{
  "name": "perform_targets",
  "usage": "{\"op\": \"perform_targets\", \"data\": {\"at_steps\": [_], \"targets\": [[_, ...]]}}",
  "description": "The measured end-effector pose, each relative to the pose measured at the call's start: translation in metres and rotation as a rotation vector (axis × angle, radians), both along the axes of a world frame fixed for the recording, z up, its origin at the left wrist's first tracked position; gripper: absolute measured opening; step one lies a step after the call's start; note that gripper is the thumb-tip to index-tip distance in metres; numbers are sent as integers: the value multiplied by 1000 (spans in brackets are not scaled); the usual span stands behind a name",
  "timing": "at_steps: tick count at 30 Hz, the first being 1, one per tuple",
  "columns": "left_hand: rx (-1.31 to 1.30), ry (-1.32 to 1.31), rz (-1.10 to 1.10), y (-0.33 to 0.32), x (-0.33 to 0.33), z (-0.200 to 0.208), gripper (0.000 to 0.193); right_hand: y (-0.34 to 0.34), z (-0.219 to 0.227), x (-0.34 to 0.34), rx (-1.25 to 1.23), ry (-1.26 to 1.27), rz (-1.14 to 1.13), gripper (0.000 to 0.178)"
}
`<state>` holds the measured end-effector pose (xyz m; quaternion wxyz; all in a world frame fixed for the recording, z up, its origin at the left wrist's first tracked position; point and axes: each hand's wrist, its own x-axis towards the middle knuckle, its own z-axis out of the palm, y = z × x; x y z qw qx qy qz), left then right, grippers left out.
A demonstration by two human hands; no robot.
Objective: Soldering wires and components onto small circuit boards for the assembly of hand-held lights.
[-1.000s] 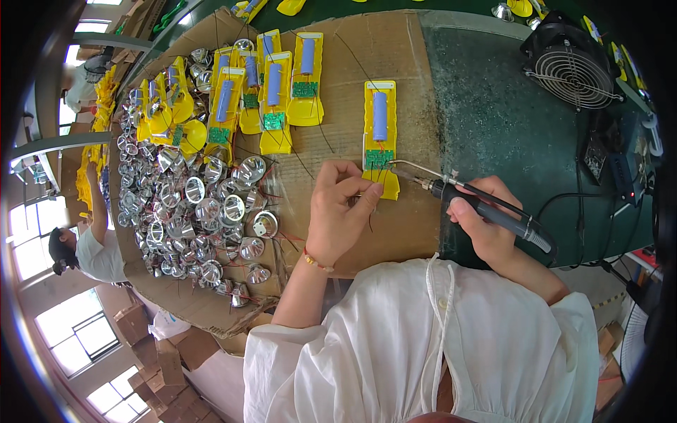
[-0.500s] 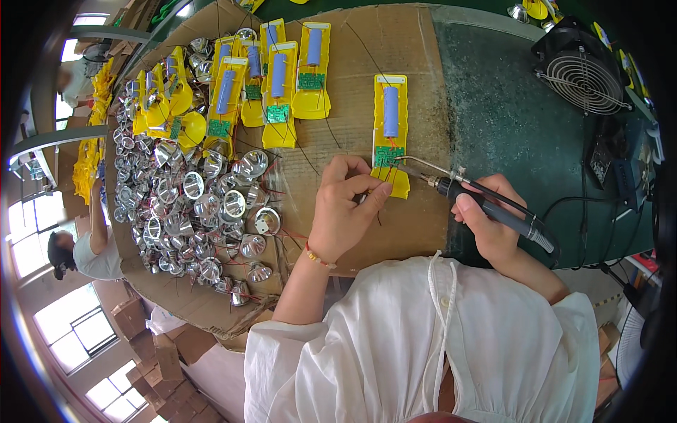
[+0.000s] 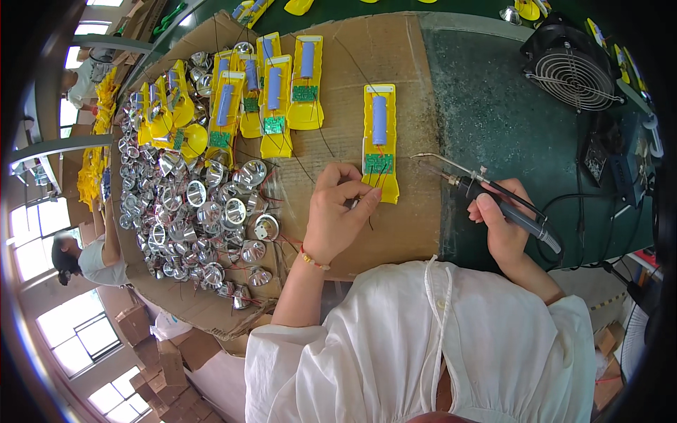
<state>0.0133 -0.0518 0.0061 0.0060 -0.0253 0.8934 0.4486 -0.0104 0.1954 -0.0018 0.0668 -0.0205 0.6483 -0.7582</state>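
**Iron lifted clear of the yellow shell**

Your right hand is wrapped around the soldering iron, and its tip now hangs just right of the yellow half-shell, a little farther from the green circuit board than a second ago, when it nearly touched it. Your left hand has slid slightly down and left; its fingertips pinch thin dark wires at the shell's lower end. The joint looks left alone for the moment, the wires being held, not heated.

The shell lies on a cardboard sheet covering the tabletop, well apart from the row of similar yellow shells and the heap of silver reflector cups to your left. A dark green mat carries a small black fan. Another person works beyond, near stacked cartons.
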Motion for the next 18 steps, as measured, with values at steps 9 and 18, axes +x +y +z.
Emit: {"op": "perform_targets", "data": {"at_steps": [9, 18], "targets": [[289, -125, 355, -6, 7, 10, 5, 48, -15, -7, 162, 123, -90, 17], [-350, 16, -223, 65, -171, 42, 16, 63, -31, -17, 230, 19, -171, 15]]}}
